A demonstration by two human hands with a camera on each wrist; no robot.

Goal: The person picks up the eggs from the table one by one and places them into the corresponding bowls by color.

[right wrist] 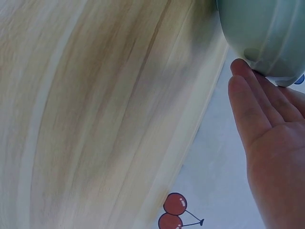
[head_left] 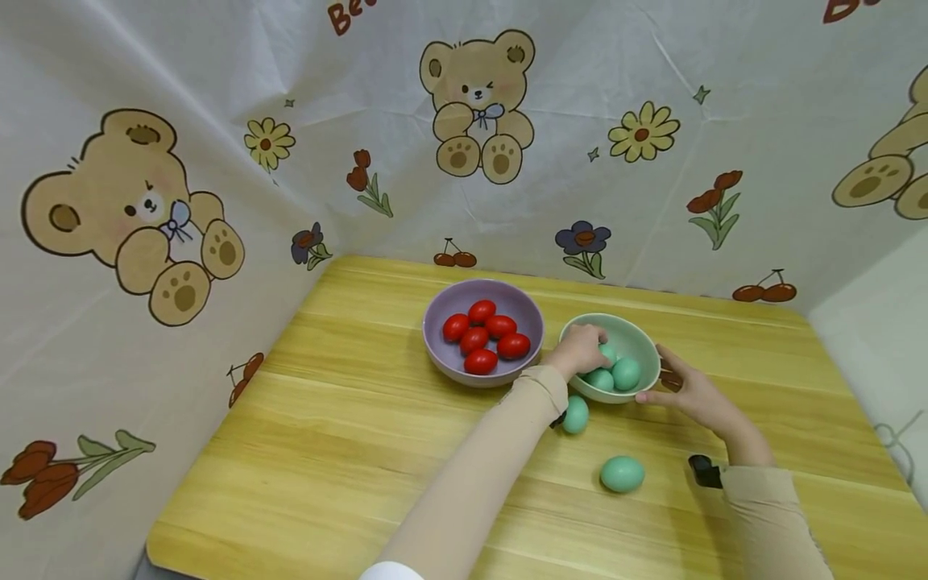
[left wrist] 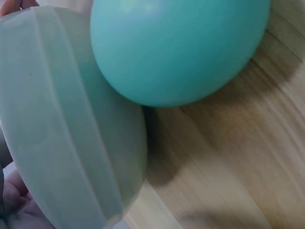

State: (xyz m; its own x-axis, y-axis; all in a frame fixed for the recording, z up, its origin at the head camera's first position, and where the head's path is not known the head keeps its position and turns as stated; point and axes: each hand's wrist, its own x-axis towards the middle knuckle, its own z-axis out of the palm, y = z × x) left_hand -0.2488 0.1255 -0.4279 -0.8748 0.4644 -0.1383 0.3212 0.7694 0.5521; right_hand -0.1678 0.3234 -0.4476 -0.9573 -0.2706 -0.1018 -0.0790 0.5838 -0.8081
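Observation:
My left hand (head_left: 580, 351) reaches over the near left rim of a pale green bowl (head_left: 634, 334), its fingers curled down onto a green egg (head_left: 607, 354) inside. More green eggs (head_left: 626, 373) lie in the bowl beside it. At the bowl's right side, my right hand (head_left: 689, 395) rests with its thumb at the near rim and its fingers further back. In the right wrist view, straight fingers (right wrist: 252, 105) touch the bowl's outer wall (right wrist: 262, 33). One loose green egg (head_left: 576, 415) sits close under my left wrist, large in the left wrist view.
A purple bowl (head_left: 435, 354) with several red eggs (head_left: 474, 340) stands left of the green bowl. Another green egg (head_left: 622, 474) lies on the wooden table (head_left: 326, 435) nearer me, between my forearms. A bear-printed cloth (head_left: 377, 105) hangs behind the table and along its left side.

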